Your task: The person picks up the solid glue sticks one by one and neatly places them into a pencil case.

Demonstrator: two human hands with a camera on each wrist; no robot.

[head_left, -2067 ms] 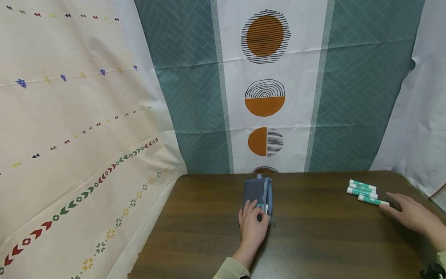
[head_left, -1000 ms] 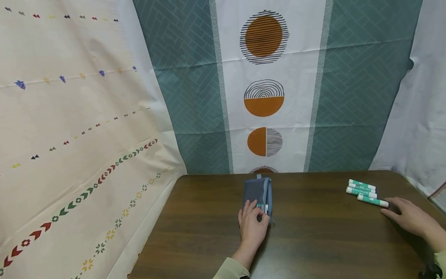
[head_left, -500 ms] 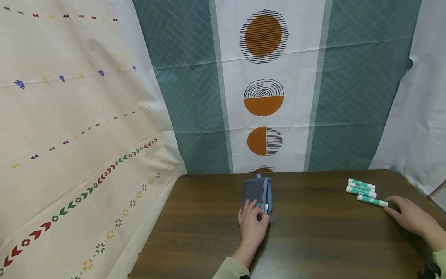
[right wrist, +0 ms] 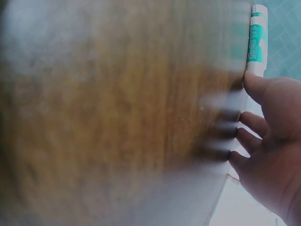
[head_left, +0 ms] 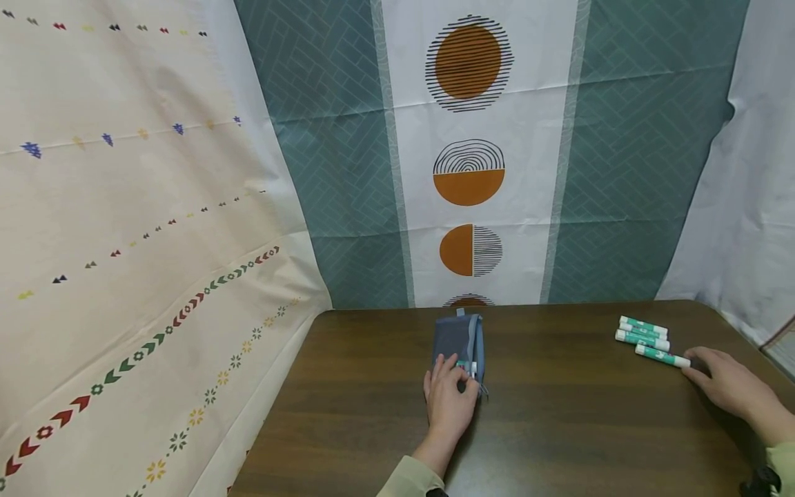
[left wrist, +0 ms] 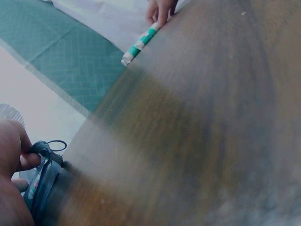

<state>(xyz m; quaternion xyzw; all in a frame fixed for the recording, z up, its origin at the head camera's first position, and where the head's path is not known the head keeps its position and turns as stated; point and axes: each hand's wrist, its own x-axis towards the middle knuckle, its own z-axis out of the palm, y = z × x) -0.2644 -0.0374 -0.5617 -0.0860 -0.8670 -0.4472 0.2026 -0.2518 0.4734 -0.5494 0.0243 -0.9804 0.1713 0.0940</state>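
Observation:
My left hand (head_left: 448,404) lies over the lower part of a grey-blue zippered pencil case (head_left: 451,337), fingers flat on its front and thumb and forefinger pinching its zip edge. Through the case's open side a green-and-white stick (head_left: 474,369) shows. In the left wrist view the thumb and forefinger grip the zip end with its pull loop (left wrist: 57,145). On the right, my right hand (head_left: 731,385) holds the near end of a green-and-white glue stick (head_left: 661,356) between thumb and forefinger. The right wrist view shows the thumb (right wrist: 256,87) against its white end, the other fingers down at the table.
Several more green-and-white glue sticks (head_left: 642,339) lie side by side just behind the held one. The dark wooden table (head_left: 559,428) ends at a teal-and-white patterned cloth (head_left: 472,172) at the back. Pale cloths hang at both sides.
My right hand has closed in from the right onto the glue stick's end, and the stick has shifted slightly apart from the others. My left hand stays on the pencil case.

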